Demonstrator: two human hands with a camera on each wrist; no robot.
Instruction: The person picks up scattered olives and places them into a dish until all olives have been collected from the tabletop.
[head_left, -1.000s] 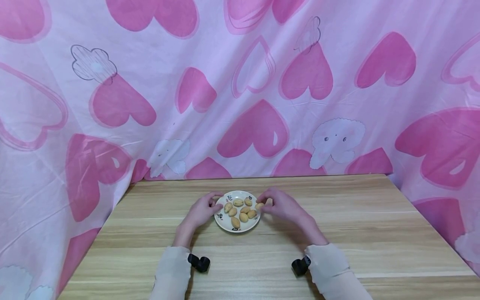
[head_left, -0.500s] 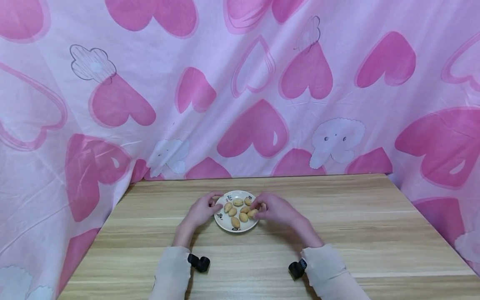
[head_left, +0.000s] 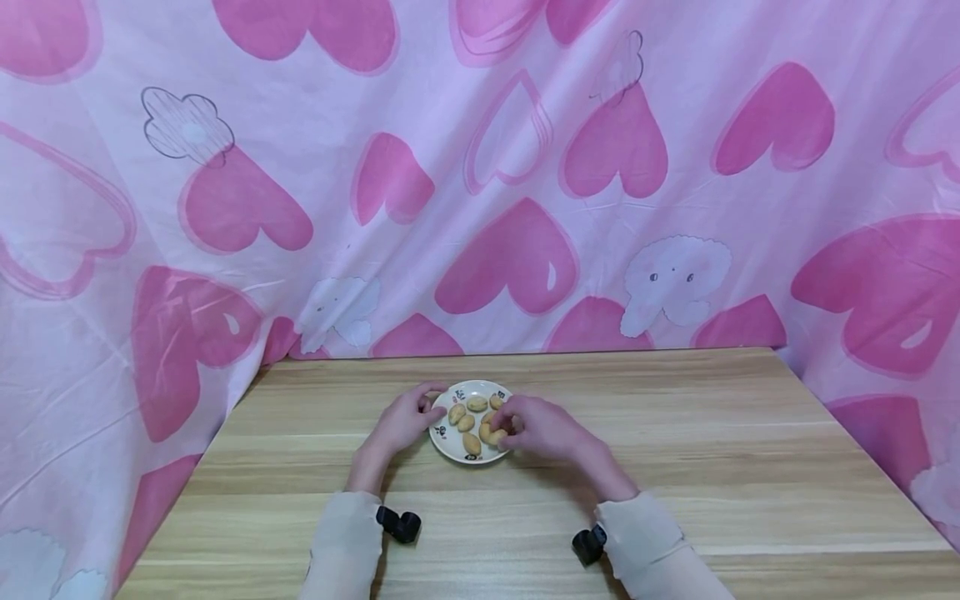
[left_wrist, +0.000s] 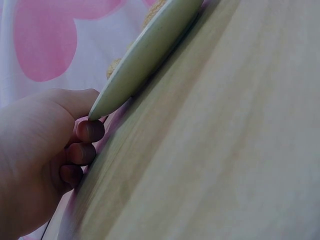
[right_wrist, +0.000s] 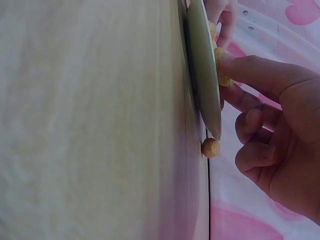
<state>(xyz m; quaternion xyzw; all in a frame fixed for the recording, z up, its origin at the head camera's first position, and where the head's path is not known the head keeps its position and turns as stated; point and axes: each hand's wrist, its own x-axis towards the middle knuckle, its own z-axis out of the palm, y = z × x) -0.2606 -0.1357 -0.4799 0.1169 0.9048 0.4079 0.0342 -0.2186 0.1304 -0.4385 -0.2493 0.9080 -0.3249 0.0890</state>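
Note:
A small white plate point(head_left: 444, 444) with dark printed marks on its rim holds several tan, oval, nut-like pieces point(head_left: 471, 443). At its left edge, my left hand point(head_left: 401, 421) grips the rim, thumb on top and the other fingers point(left_wrist: 81, 153) curled below, as the left wrist view shows. My right hand point(head_left: 551, 429) reaches over the plate's right side. Its thumb and index finger pinch a nut-like piece point(right_wrist: 225, 81), while the remaining fingers curl loosely. Part of the plate's right side and the pieces there are hidden under this hand in the head view.
A single round tan piece point(right_wrist: 211, 147) lies on the wooden table point(head_left: 480, 525) close by the plate's rim, visible in the right wrist view. Behind the table hangs a pink heart-patterned cloth point(head_left: 487, 167), which also drapes along both sides.
My right hand has moved left from the plate's right edge to further over the plate, with its fingertips among the pieces. The left hand and plate have stayed in place.

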